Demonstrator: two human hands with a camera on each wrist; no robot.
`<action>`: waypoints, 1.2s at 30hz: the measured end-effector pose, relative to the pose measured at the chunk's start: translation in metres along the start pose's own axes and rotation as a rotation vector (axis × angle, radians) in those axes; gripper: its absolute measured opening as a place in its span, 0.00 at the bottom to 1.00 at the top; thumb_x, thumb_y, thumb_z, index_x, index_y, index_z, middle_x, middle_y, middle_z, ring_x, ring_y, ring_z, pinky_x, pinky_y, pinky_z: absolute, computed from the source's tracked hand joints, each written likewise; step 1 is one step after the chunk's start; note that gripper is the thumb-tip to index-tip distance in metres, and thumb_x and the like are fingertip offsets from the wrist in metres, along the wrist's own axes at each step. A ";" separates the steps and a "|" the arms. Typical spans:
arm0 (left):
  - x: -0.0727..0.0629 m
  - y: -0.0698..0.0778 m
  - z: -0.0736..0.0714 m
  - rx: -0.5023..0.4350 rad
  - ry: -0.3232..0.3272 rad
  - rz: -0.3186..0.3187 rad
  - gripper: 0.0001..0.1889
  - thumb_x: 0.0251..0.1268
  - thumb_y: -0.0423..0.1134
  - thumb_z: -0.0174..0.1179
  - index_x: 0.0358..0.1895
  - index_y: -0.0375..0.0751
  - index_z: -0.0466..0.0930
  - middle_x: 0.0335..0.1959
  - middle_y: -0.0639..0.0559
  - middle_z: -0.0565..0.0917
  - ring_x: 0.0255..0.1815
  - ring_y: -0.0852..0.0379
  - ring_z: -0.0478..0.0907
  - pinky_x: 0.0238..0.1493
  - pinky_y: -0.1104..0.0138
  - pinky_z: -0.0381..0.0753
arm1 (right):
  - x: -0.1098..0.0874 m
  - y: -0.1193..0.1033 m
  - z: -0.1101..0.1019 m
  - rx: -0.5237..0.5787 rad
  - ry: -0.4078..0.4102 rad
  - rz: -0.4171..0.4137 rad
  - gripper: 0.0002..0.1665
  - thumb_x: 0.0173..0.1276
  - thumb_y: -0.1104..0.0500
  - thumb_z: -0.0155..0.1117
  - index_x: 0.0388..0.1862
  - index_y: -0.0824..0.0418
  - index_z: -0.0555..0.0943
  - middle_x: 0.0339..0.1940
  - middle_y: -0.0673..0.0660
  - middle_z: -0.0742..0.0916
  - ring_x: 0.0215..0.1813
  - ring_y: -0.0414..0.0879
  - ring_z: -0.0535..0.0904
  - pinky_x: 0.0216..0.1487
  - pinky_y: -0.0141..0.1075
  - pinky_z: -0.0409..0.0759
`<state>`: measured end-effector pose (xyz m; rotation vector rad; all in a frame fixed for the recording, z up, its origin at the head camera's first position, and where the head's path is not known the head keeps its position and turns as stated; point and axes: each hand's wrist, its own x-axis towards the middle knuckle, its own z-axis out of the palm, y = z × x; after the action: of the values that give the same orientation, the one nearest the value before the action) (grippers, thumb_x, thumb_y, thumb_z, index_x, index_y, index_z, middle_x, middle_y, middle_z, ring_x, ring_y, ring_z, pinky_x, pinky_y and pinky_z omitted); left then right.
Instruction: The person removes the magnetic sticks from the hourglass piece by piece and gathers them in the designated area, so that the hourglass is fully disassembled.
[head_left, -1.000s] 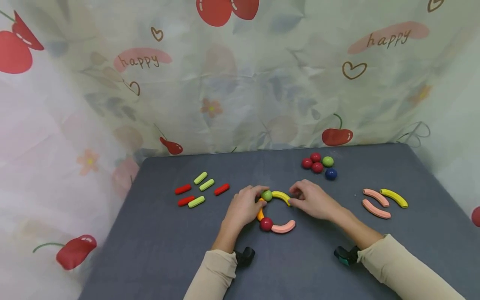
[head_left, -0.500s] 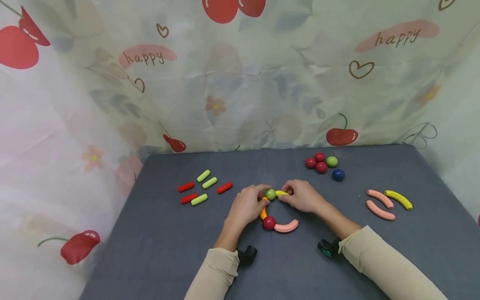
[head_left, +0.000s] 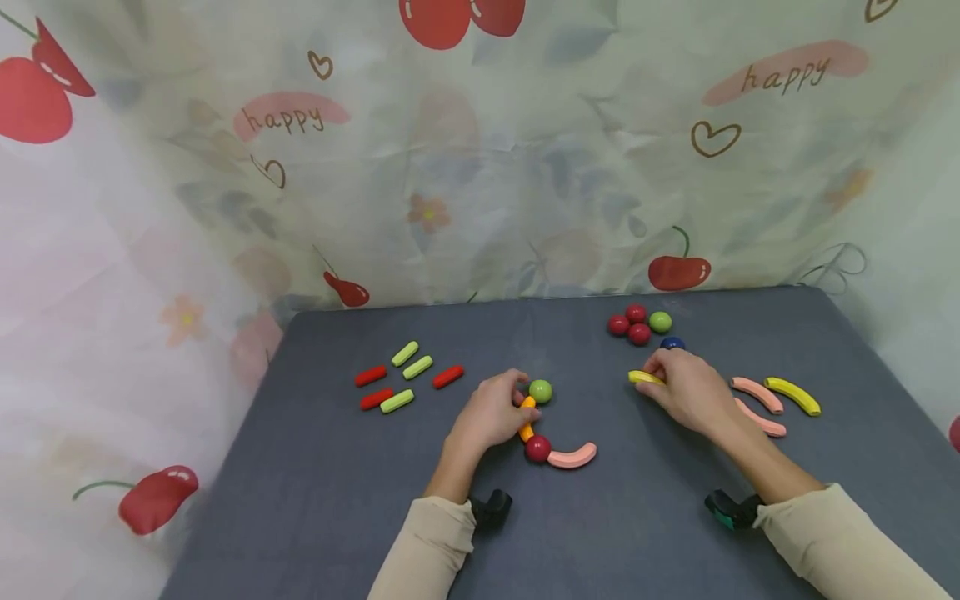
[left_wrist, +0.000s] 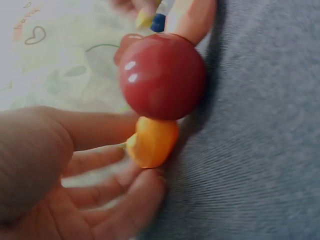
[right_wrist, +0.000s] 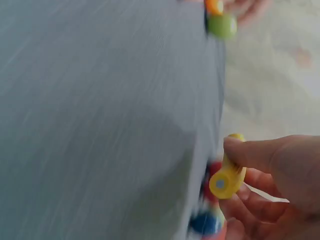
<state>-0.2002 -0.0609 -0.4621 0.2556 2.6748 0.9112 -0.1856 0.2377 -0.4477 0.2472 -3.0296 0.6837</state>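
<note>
My right hand (head_left: 684, 387) pinches a yellow curved stick (right_wrist: 227, 182) between thumb and fingers; a small grey disc shows in its end. In the head view it is right of the joined pieces, just in front of the blue ball (head_left: 672, 342). My left hand (head_left: 491, 412) holds an orange curved stick (left_wrist: 156, 142) between thumb and fingertips. A red ball (left_wrist: 162, 77) touches the orange stick's near end, and a pink curved stick (head_left: 572, 456) extends right from that ball. At the orange stick's far end sits a green ball (head_left: 541, 391).
Several short red sticks (head_left: 447, 377) and light green sticks (head_left: 417, 367) lie at the left. Red balls (head_left: 639, 334) and another green ball (head_left: 661, 322) group at the back right. Pink curved sticks (head_left: 757, 394) and a second yellow one (head_left: 792, 396) lie on the grey table (head_left: 337, 500).
My right hand gripped the yellow curved stick beside the green ball, then moved it away to the right. The left hand stays at the orange stick.
</note>
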 end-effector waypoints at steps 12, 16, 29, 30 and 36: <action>0.000 -0.001 0.001 -0.083 0.068 -0.051 0.14 0.60 0.47 0.75 0.45 0.47 0.86 0.35 0.56 0.85 0.33 0.60 0.78 0.35 0.69 0.78 | -0.039 0.034 -0.017 -0.222 -0.001 -0.086 0.12 0.60 0.59 0.77 0.39 0.64 0.86 0.36 0.60 0.84 0.37 0.56 0.77 0.40 0.50 0.76; -0.001 -0.005 0.003 -0.124 0.074 -0.031 0.14 0.59 0.47 0.75 0.46 0.48 0.87 0.37 0.57 0.87 0.36 0.61 0.79 0.39 0.68 0.79 | -0.026 0.004 -0.012 -0.146 -0.046 -0.123 0.15 0.62 0.57 0.76 0.46 0.62 0.86 0.41 0.59 0.85 0.44 0.56 0.79 0.48 0.53 0.78; 0.001 -0.001 0.012 -0.136 0.043 0.018 0.13 0.59 0.44 0.75 0.47 0.50 0.89 0.39 0.58 0.89 0.37 0.63 0.80 0.43 0.68 0.80 | 0.027 -0.052 0.053 0.198 -0.190 -0.257 0.20 0.66 0.53 0.74 0.55 0.57 0.83 0.42 0.53 0.84 0.40 0.42 0.77 0.43 0.34 0.78; 0.001 0.000 0.012 -0.135 0.042 0.019 0.13 0.59 0.44 0.75 0.46 0.50 0.89 0.38 0.58 0.89 0.37 0.63 0.80 0.42 0.68 0.80 | 0.028 -0.053 0.052 0.168 -0.167 -0.256 0.19 0.66 0.54 0.74 0.53 0.57 0.84 0.41 0.53 0.84 0.40 0.43 0.77 0.43 0.36 0.78; 0.002 0.002 0.012 -0.150 0.049 0.028 0.12 0.60 0.43 0.75 0.46 0.50 0.89 0.39 0.58 0.89 0.37 0.63 0.80 0.41 0.68 0.80 | 0.054 -0.051 0.043 0.040 -0.028 -0.182 0.20 0.66 0.58 0.74 0.54 0.61 0.82 0.46 0.60 0.84 0.45 0.52 0.80 0.52 0.49 0.81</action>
<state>-0.1976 -0.0521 -0.4707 0.2409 2.6358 1.1345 -0.2302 0.1659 -0.4613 0.5300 -2.9718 0.7326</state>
